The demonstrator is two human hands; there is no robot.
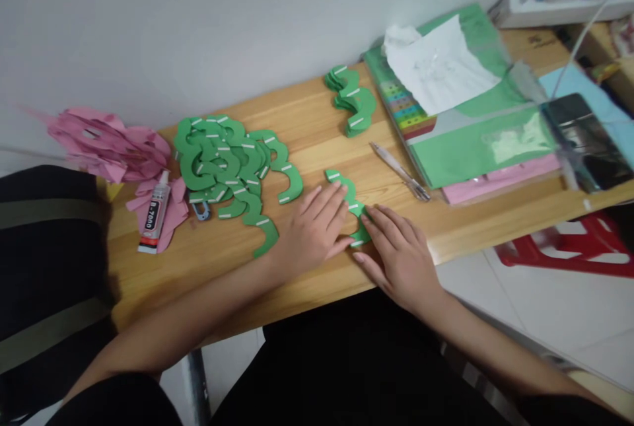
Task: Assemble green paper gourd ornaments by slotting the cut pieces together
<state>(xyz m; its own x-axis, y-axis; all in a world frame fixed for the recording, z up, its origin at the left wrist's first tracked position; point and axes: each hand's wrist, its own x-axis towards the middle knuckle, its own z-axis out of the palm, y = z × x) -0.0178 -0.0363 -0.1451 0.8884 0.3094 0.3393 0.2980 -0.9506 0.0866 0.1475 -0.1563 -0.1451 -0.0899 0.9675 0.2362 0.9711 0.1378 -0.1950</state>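
Observation:
A wavy green paper cutout (348, 187) with white strips on it lies on the wooden table between my hands. My left hand (317, 228) rests flat along its left side, fingers stretched and open. From the right, my right hand (402, 257) touches the cutout's lower part, fingers extended and thumb apart; some of the paper is hidden under both hands. To the left spreads a heap of similar green cutouts (222, 162), also marked with white strips. A smaller stack of green cutouts (364, 106) lies farther back.
A pen (401, 172) lies right of the cutout. Beyond it are green paper packs (456, 155), a crumpled white tissue (440, 66) and a phone (589, 139). On the left are pink paper pieces (109, 145), a glue tube (154, 214) and a small blue clip (201, 211).

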